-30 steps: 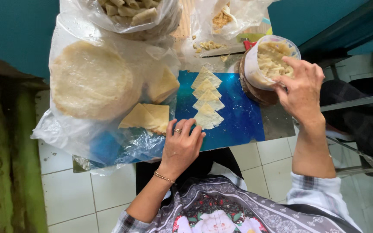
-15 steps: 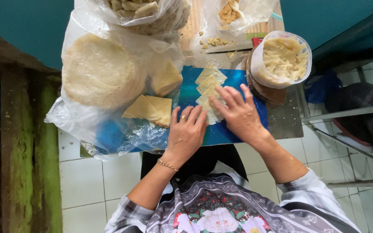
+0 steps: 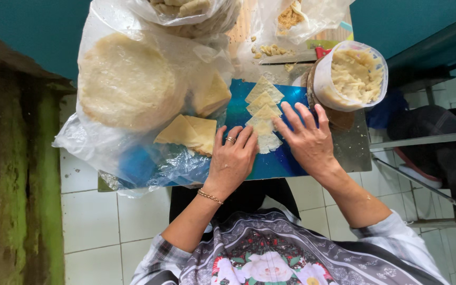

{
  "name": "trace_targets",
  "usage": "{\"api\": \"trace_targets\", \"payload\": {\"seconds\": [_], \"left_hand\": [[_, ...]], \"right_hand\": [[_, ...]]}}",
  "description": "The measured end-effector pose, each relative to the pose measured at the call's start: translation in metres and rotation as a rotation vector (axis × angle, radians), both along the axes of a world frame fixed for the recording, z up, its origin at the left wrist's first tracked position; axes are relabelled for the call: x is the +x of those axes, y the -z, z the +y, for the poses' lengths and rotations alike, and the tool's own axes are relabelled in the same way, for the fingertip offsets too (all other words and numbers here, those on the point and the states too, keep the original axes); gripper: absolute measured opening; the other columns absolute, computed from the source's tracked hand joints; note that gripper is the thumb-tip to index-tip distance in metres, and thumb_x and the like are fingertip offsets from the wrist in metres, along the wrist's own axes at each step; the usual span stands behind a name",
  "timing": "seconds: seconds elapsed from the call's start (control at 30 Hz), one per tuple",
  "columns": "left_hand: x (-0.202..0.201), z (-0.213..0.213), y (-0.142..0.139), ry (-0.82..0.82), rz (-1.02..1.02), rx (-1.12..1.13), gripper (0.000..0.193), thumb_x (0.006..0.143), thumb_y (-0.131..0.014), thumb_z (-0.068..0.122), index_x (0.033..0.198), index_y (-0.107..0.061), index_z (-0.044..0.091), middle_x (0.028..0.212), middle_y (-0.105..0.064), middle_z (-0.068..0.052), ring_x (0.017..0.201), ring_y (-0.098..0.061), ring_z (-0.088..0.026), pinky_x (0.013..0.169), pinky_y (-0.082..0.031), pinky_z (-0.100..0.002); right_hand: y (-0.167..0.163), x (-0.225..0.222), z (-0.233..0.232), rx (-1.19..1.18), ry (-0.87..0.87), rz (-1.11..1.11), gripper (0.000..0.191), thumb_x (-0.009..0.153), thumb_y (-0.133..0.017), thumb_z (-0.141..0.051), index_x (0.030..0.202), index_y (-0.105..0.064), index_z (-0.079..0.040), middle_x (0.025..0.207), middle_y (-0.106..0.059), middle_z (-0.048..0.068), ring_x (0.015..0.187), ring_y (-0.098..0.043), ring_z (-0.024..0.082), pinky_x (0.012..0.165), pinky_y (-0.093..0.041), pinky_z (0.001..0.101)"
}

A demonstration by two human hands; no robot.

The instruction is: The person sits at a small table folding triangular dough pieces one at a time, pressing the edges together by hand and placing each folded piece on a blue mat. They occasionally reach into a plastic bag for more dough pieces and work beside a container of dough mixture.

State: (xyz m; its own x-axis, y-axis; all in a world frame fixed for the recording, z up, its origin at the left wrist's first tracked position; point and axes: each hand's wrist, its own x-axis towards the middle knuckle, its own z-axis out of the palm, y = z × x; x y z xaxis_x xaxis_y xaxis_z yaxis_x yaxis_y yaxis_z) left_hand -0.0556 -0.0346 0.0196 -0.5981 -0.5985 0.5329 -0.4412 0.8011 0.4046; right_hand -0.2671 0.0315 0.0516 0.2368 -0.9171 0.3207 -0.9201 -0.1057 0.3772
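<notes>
At the far left of the tabletop (image 3: 353,153) a round stack of thin pale wrappers (image 3: 127,79) lay under a sheet of clear plastic (image 3: 106,142) that spilled over the left edge. Just right of it, on the same plastic, sat two folded yellow sheets (image 3: 188,133), and another yellow piece (image 3: 212,95) leaned above them under the film. A plastic bag of dough pieces (image 3: 186,8) hung over the far edge.

The left hand (image 3: 231,161) rested flat, palm down, near the front edge, a ring on one finger and a thin bracelet (image 3: 210,196) at the wrist. Its grip was slack and spread, closed on nothing; the fingertips touched the lowest piece of the row.

That row of small diamond-shaped wrappers (image 3: 262,113) ran from the far edge toward the front on a blue board (image 3: 286,163), each piece overlapping the next. It lay between the two hands.

The right hand (image 3: 308,140) lay flat just right of the row, fingers fanned and pointing toward the far edge, its grip likewise open and holding nothing; whether the index finger touched the pieces I could not tell.

Near the right edge stood a bag-lined tub of pale filling (image 3: 352,76), just beyond the right fingertips. Behind it, at the far edge, lay another bag of crumbs (image 3: 291,18) and scattered bits.
</notes>
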Motion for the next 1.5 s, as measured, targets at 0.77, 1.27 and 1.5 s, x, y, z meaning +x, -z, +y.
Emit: {"api": "trace_targets", "payload": {"seconds": [0.77, 1.27, 1.5], "left_hand": [[-0.002, 0.0, 0.003, -0.023, 0.03, -0.041, 0.026, 0.091, -0.07, 0.018, 0.113, -0.069, 0.004, 0.121, -0.066, -0.007, 0.113, -0.061, -0.025, 0.107, -0.042, -0.052], [-0.003, -0.001, 0.005, -0.023, 0.035, -0.07, 0.024, 0.091, -0.068, 0.017, 0.111, -0.069, 0.003, 0.119, -0.066, -0.007, 0.113, -0.061, -0.026, 0.107, -0.041, -0.051], [-0.002, 0.0, 0.002, -0.027, 0.014, -0.055, 0.024, 0.09, -0.069, 0.017, 0.11, -0.068, 0.004, 0.117, -0.066, -0.007, 0.112, -0.061, -0.026, 0.107, -0.042, -0.052]], "right_hand": [[0.013, -0.014, -0.029, -0.011, 0.14, -0.076, 0.059, 0.103, -0.058, -0.064, 0.139, -0.068, -0.018, 0.162, -0.046, 0.007, 0.148, -0.038, 0.032, 0.122, -0.012, 0.0695], [0.029, -0.031, -0.068, -0.024, 0.192, 0.084, 0.062, 0.105, -0.053, -0.07, 0.139, -0.07, -0.021, 0.161, -0.049, 0.009, 0.15, -0.035, 0.035, 0.123, -0.006, 0.0687], [0.028, -0.029, -0.086, -0.026, 0.058, -0.04, 0.057, 0.104, -0.054, -0.063, 0.133, -0.074, -0.018, 0.159, -0.05, 0.01, 0.149, -0.037, 0.037, 0.123, -0.005, 0.0693]]}}
